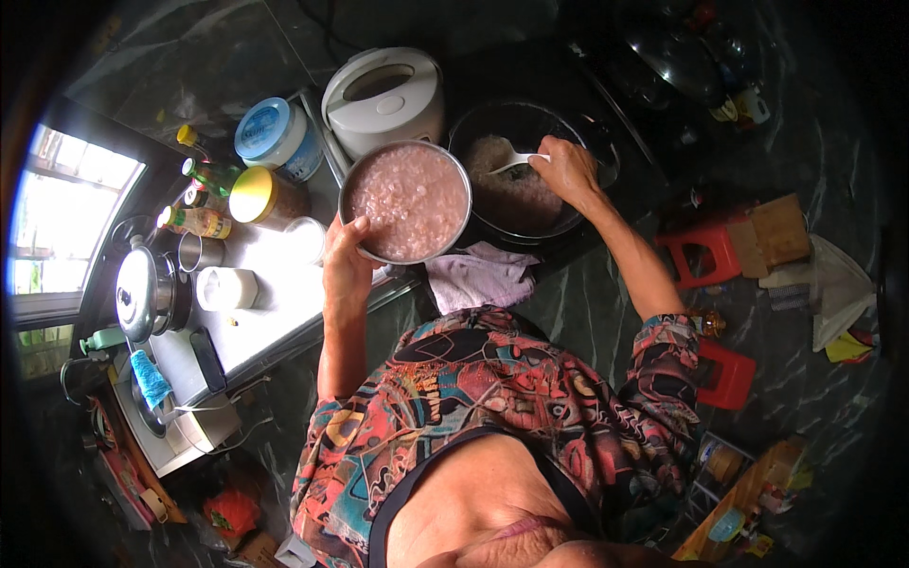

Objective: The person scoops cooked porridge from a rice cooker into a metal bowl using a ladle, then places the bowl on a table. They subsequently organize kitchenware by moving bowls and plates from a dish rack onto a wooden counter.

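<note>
My left hand [349, 250] grips the rim of a round metal bowl [466, 213], thumb over the edge. Pinkish porridge [408, 199] fills the bowl nearly to its brim. My right hand [570, 170] holds the handle of a white ladle [522, 160] over a dark cooking pot [529, 231]. More porridge-like food lies in the pot, and the ladle's head dips towards it; how deep it sits cannot be made out. The bowl is held beside the pot's left edge. A pale pink cloth [483, 277] hangs just in front of the pot.
Behind the bowl stands a white rice cooker [387, 99]. Left on the counter [266, 298] are a blue-lidded tub [273, 135], a yellow-lidded jar [259, 199], several bottles, a white cup [227, 289] and a lidded steel pot [138, 295]. Red stools [710, 248] stand on the right.
</note>
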Demonstrator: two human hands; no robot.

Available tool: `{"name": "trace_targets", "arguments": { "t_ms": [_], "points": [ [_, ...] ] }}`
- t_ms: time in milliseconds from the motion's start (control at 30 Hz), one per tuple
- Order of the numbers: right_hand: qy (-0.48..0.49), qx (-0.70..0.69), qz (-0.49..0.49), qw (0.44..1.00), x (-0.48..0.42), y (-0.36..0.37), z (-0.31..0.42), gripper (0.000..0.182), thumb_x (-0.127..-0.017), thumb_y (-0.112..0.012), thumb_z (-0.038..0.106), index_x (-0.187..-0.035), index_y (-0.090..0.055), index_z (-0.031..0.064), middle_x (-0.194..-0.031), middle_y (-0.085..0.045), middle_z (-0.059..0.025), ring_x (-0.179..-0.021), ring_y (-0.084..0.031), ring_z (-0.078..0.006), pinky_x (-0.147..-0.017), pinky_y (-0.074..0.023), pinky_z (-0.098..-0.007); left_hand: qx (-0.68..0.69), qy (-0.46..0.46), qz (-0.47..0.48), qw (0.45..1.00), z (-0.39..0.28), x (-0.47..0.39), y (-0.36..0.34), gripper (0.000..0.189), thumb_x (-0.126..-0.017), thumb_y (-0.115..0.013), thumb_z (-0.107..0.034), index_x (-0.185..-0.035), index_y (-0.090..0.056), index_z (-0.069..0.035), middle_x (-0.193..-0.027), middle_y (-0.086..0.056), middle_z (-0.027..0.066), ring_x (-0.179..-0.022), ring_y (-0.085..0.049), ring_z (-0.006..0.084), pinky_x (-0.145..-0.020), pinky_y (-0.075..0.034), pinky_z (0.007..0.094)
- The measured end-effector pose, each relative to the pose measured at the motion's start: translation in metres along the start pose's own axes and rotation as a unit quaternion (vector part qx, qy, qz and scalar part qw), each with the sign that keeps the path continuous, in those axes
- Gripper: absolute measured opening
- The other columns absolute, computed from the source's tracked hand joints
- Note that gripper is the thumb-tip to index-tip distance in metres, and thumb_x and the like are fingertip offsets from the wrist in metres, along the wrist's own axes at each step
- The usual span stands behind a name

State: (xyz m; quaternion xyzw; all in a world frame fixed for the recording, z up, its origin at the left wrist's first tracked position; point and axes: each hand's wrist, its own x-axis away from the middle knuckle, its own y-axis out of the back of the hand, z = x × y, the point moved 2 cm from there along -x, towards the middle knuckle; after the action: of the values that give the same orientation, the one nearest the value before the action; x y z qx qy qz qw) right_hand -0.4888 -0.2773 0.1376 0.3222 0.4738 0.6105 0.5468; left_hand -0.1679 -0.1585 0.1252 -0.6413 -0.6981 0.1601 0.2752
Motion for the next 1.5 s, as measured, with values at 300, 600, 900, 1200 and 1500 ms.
{"name": "trace_targets", "arguments": {
  "t_ms": [300, 600, 900, 1200, 1500],
  "points": [
    [-0.068, -0.209, -0.054, 0.974, 0.025, 0.042, 0.001, 0.024, -0.078, -0.068, 0.027, -0.084, -0.064, 0.004, -0.072, -0.066, -0.0119, -0.065, -0.064, -0.021, -0.058, -0.0475, -0.0322, -0.004, 0.006, 0.018, 1.0, -0.006, 0.0, -0.013, 0.06, -0.077, -0.06, -0.027, -0.126, -0.042, 0.003, -0.113, -0.057, 0.014, -0.096, -0.058, 0.0212, -0.076, -0.051, 0.0324],
    [0.113, -0.085, -0.188, 0.972, 0.06, 0.126, 0.073, 0.021, -0.078, -0.07, 0.018, -0.093, -0.062, 0.0052, -0.075, -0.064, -0.0087, -0.063, -0.062, -0.0214, -0.055, -0.0471, -0.0299, -0.01, 0.045, 0.088, 0.995, 0.009, -0.016, -0.046, 0.068, -0.076, -0.061, -0.032, -0.132, -0.037, 0.0, -0.119, -0.054, 0.0147, -0.102, -0.058, 0.0247, -0.077, -0.055, 0.039],
    [0.318, 0.041, -0.272, 0.907, 0.077, 0.118, 0.087, 0.032, -0.07, -0.076, 0.015, -0.096, -0.06, 0.0047, -0.068, -0.054, -0.0038, -0.055, -0.054, -0.0201, -0.05, -0.0437, -0.0296, -0.003, 0.09, 0.122, 0.988, 0.01, -0.016, -0.061, 0.072, -0.077, -0.061, -0.035, -0.134, -0.034, -0.002, -0.121, -0.053, 0.0156, -0.104, -0.059, 0.0261, -0.078, -0.056, 0.0411],
    [-0.001, -0.333, -0.118, 0.935, 0.072, 0.106, 0.062, 0.021, -0.081, -0.069, 0.018, -0.092, -0.062, 0.0007, -0.075, -0.063, -0.0092, -0.061, -0.059, -0.0146, -0.056, -0.0468, -0.0283, 0.013, 0.102, 0.139, 0.985, 0.014, -0.02, -0.052, 0.069, -0.078, -0.061, -0.036, -0.131, -0.037, 0.0, -0.119, -0.055, 0.0168, -0.102, -0.06, 0.0266, -0.078, -0.056, 0.0407],
    [0.382, 0.185, -0.305, 0.852, 0.094, 0.103, 0.086, 0.035, -0.079, -0.072, 0.019, -0.106, -0.056, 0.0026, -0.072, -0.053, -0.003, -0.053, -0.049, -0.0154, -0.046, -0.0365, -0.0268, -0.011, 0.084, 0.132, 0.988, 0.014, -0.025, -0.048, 0.071, -0.077, -0.063, -0.039, -0.13, -0.038, 0.0, -0.112, -0.057, 0.015, -0.096, -0.061, 0.0226, -0.073, -0.056, 0.0342]
  ]
}}
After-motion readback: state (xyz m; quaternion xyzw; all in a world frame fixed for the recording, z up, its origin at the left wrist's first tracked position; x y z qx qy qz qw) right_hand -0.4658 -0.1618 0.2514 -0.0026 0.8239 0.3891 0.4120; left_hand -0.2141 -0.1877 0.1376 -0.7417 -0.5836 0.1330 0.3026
